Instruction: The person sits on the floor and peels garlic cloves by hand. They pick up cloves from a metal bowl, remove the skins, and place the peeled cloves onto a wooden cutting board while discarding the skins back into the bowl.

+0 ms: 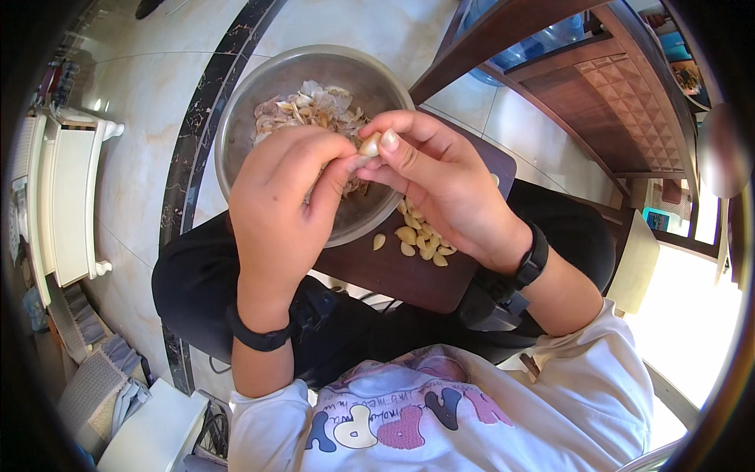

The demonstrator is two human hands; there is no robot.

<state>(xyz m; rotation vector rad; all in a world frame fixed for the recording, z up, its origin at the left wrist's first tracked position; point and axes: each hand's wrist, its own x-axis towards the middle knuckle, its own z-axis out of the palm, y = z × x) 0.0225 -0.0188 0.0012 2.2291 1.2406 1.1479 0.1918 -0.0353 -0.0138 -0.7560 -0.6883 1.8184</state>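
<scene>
Between the thumb and fingers of my right hand [439, 162] is a garlic clove [370, 145] with a pale, shiny surface. My left hand [289, 183] pinches at the clove's lower left side, thumb against forefinger; a bit of skin seems to be caught there. Both hands hover over a stainless steel bowl [236, 130] holding a heap of papery garlic skins [318, 103]. Below my right hand, a pile of peeled garlic cloves [422, 239] rests on a dark brown board [377, 280], partly hidden by that hand. One single clove [379, 241] lies apart, left of the pile.
A wooden piece of furniture [590, 112] with a carved panel stands at the right, with blue water bottles [548, 38] behind it. White furniture [69, 200] lines the left side. My black-clad knees [194, 283] flank the board. A black stone strip [197, 118] crosses the tiled floor.
</scene>
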